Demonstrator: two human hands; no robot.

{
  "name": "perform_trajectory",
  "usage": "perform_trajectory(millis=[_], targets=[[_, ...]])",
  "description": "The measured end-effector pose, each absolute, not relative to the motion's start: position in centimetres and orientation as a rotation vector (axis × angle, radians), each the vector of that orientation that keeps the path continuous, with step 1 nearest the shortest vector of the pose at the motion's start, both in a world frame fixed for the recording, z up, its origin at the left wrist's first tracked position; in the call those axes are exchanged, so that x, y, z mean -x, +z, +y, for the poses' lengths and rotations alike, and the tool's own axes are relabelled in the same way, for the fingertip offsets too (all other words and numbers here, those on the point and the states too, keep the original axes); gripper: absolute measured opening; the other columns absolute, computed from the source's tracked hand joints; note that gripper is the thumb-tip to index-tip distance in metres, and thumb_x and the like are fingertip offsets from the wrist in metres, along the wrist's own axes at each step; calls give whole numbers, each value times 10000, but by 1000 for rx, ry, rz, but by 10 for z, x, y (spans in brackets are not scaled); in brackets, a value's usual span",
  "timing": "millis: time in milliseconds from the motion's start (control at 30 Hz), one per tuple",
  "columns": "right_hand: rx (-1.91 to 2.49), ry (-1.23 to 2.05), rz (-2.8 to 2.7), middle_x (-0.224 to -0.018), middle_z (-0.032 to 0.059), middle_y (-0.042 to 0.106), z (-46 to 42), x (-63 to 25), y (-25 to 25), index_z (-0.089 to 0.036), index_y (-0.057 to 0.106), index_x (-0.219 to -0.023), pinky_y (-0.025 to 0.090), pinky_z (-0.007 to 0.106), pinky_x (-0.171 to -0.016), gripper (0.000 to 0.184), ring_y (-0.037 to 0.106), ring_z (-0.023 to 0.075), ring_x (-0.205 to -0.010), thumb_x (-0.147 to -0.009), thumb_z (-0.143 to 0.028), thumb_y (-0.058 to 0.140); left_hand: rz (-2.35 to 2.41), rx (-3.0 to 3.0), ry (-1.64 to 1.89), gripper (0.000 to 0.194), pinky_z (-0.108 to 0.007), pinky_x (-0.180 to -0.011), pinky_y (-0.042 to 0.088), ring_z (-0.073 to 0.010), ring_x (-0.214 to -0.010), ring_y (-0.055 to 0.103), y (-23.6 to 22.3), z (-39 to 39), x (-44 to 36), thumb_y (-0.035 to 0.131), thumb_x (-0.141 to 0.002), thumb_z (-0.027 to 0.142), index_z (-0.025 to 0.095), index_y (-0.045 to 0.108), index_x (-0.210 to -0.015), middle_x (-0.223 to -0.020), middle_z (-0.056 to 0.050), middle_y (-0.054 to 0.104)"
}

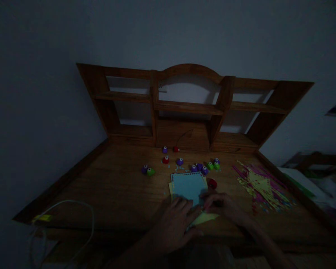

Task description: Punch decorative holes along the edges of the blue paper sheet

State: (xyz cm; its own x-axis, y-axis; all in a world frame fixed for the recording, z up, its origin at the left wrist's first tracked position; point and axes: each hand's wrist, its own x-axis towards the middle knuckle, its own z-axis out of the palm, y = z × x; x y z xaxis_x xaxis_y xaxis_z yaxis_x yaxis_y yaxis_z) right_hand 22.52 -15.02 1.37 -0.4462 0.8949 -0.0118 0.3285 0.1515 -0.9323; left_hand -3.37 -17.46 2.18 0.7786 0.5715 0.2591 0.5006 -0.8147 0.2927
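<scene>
Under my spread left hand (174,222) lies blue paper (188,185). My right hand (223,204) curls at its edge; its grip I can't tell.

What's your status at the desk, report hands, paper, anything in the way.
Left hand on blue paper. Right hand at its right edge, grip unclear. Yellow paper underneath. Red punch close by.

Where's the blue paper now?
In the head view, right of centre on the desk, the blue paper lies over yellow paper, the left hand on its near part, the right hand by its right edge.
</scene>
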Motion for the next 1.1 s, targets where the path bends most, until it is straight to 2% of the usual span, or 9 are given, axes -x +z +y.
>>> perform_trajectory(millis=[233,433,633,800,1100], targets=[[1146,1208,-1899,-1071,50,684,-149,-231,8,-247,711,-950,487,386,-932,270,620,225,-1043,-767,-441,754,887,-2748,489,637,-445,-1026,357,-267,-1174,467,25,-175,33,361,-936,612,259,338,-1466,-1282,-85,527],[1179,1197,-1868,-1021,58,692,-150,-231,4,-225,709,-918,508,369,-870,262,644,214,-962,-779,-445,741,864,-2772,515,627,-453,-1027,361,-267,-1164,478,22,-175,34,366,-937,607,242,374,-1446,-1269,-86,533],[1156,1292,-1890,-898,51,709,-150,-236,11,-217,725,-816,498,386,-901,213,620,241,-1056,-768,-423,753,875,-2797,527,602,-458,-1035,359,-267,-1182,476,24,-176,35,359,-945,595,259,374,-1445,-1303,-85,519],[1179,1320,-1878,-901,53,716,-152,-242,9,-212,723,-814,519,369,-834,207,656,234,-951,-754,-407,760,856,-2763,513,605,-469,-1062,341,-270,-1219,460,22,-176,36,376,-943,587,264,361,-1455,-1334,-88,506],[1235,1419,-1810,-874,52,723,-160,-259,12,-201,725,-789,520,382,-819,206,668,237,-864,-730,-394,767,856,-2747,474,640,-496,-1086,321,-283,-1259,442,15,-174,35,367,-935,612,262,336,-1470,-1386,-91,483]])
